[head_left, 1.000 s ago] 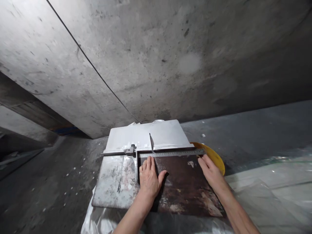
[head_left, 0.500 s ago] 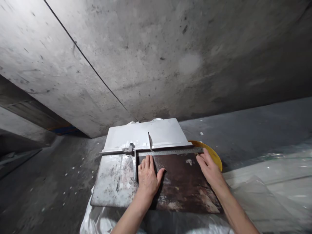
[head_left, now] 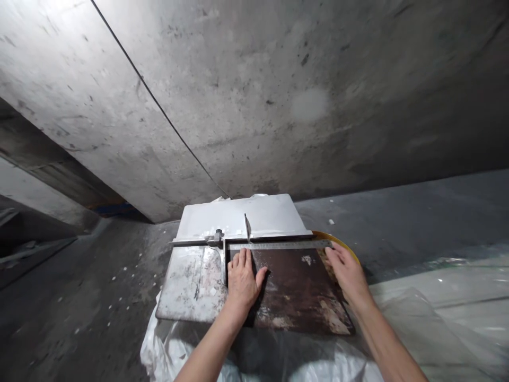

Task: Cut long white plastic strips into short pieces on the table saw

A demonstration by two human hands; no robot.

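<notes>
Laying the left hand [head_left: 241, 278] flat on the left part of a brown board [head_left: 294, 286], with four straight fingers side by side and the thumb spread to the right, in an unclosed grip. Reaching with those fingertips to the near edge of a metal ruler [head_left: 284, 245], set along the far side of the board and running rightward from there to the right hand [head_left: 345, 268]. Bending the fingers of the right hand at the ruler's right end; cannot tell between a clamp on it and a mere touch. Can see just left of the left fingers a narrow metal strip [head_left: 225, 265], running from the ruler's left end toward the wrist, and farther left a worn grey plate [head_left: 178, 289]. Can make out, beyond the left fingertips, a long dark bar [head_left: 191, 243] with a small knob [head_left: 218, 232], then a thin black stick [head_left: 247, 228] in front of a white panel [head_left: 274, 212]. Showing partly behind the right hand, a yellow tub [head_left: 340, 240]; to the right of the right forearm, clear plastic [head_left: 441, 318]. Hanging below the board, between and left of the forearms, white sheeting [head_left: 153, 345]. Rising well beyond both hands, a concrete wall [head_left: 254, 106].
</notes>
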